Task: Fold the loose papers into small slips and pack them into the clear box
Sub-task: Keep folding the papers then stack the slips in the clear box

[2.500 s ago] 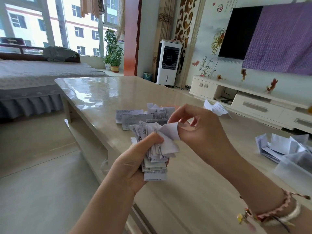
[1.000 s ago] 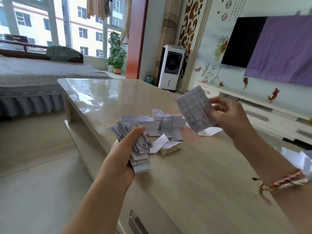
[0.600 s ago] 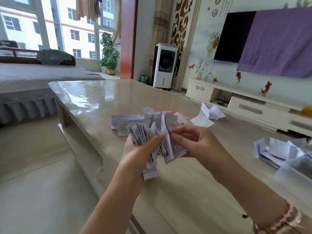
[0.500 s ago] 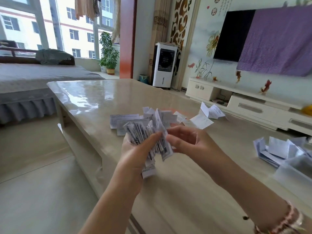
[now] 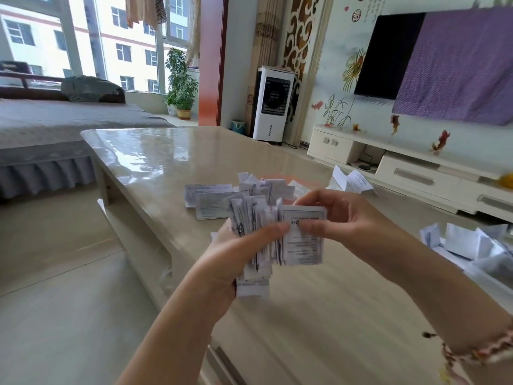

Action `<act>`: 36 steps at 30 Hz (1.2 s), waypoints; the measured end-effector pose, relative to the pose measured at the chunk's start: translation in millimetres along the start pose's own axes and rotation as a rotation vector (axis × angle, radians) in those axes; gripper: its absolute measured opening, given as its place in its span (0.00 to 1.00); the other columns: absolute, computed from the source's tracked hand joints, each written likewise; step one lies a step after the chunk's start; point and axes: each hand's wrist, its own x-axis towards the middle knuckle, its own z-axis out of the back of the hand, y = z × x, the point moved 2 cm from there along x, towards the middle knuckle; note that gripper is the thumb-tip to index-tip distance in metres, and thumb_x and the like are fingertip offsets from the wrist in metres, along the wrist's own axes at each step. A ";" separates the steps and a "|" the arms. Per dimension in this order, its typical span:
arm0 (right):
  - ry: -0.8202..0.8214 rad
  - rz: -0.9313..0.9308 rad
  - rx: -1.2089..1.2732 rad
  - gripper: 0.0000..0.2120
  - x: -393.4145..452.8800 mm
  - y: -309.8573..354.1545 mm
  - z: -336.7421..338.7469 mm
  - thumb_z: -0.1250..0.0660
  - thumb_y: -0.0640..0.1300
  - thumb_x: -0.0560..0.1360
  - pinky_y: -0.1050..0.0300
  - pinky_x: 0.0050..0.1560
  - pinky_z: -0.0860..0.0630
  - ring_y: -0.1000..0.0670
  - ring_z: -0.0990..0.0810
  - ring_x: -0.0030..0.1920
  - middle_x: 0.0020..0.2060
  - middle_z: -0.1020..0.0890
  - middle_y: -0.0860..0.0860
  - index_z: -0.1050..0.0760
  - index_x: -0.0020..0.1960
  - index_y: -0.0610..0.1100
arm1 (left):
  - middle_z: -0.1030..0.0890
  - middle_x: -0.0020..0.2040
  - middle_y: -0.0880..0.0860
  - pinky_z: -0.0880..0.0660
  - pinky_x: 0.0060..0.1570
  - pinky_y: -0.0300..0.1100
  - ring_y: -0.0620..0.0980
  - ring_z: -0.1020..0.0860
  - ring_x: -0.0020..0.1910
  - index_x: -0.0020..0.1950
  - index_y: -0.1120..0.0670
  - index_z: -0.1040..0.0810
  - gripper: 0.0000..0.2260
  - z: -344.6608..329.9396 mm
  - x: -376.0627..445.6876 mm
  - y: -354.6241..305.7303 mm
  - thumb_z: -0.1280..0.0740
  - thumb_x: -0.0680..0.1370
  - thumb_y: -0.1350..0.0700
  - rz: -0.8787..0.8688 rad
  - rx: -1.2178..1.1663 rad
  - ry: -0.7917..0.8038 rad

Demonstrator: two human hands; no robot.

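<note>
Head view: left hand (image 5: 236,254) grips a slip bundle (image 5: 255,234), right hand (image 5: 341,218) pinches its front slip (image 5: 304,240); clear box (image 5: 499,268), probably, blurs off frame's right edge.

This is a home living room. A wall-mounted television (image 5: 388,55) hangs half under a purple cloth (image 5: 460,65), above a low cream TV cabinet (image 5: 416,173) with drawers. The wall behind carries painted fish and flowers. A white tower air cooler (image 5: 273,104) stands in the corner beside carved scrollwork and a curtain. A glossy beige coffee table (image 5: 155,159) fills the middle, a grey-covered daybed (image 5: 47,134) lies under big windows, a potted plant (image 5: 180,87) sits on the sill, and laundry hangs overhead.
</note>
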 end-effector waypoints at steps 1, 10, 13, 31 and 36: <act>-0.006 0.008 0.031 0.08 0.1 -0.8 -1.3 0.29 0.41 0.68 0.59 0.51 0.21 0.51 0.18 0.48 0.45 0.16 0.47 0.22 0.46 0.43 | 0.15 0.51 0.55 0.20 0.42 0.39 0.50 0.16 0.48 0.59 0.55 0.20 0.16 -3.3 -2.3 0.1 0.28 0.72 0.58 0.030 -0.025 0.039; -0.059 0.059 0.129 0.08 0.7 -2.9 -19.4 0.27 0.39 0.64 0.61 0.45 0.20 0.52 0.17 0.44 0.40 0.16 0.47 0.23 0.41 0.41 | 0.16 0.42 0.56 0.21 0.34 0.40 0.49 0.18 0.35 0.47 0.48 0.14 0.11 0.5 -4.8 6.3 0.29 0.67 0.59 0.111 -0.119 0.107; -0.084 0.068 -0.002 0.06 2.6 -0.7 -21.2 0.25 0.44 0.64 0.61 0.42 0.22 0.55 0.21 0.42 0.38 0.19 0.56 0.20 0.40 0.46 | 0.16 0.49 0.60 0.18 0.43 0.44 0.56 0.16 0.44 0.50 0.53 0.15 0.13 2.8 -6.8 6.9 0.31 0.68 0.62 0.131 -0.160 0.122; -0.469 -0.054 -0.987 0.04 149.3 -93.6 31.9 0.33 0.41 0.74 0.54 0.48 0.34 0.41 0.28 0.56 0.51 0.21 0.46 0.21 0.47 0.44 | 0.17 0.40 0.57 0.21 0.32 0.42 0.52 0.19 0.33 0.52 0.63 0.21 0.11 59.7 36.2 -5.9 0.35 0.72 0.62 0.358 -0.129 -0.203; -0.578 -0.039 -0.884 0.07 111.1 -63.1 55.4 0.37 0.36 0.75 0.56 0.37 0.33 0.44 0.23 0.40 0.33 0.22 0.49 0.23 0.41 0.45 | 0.21 0.43 0.60 0.28 0.42 0.44 0.53 0.26 0.36 0.47 0.61 0.19 0.06 52.6 22.8 -3.1 0.34 0.75 0.61 0.280 -0.180 -0.289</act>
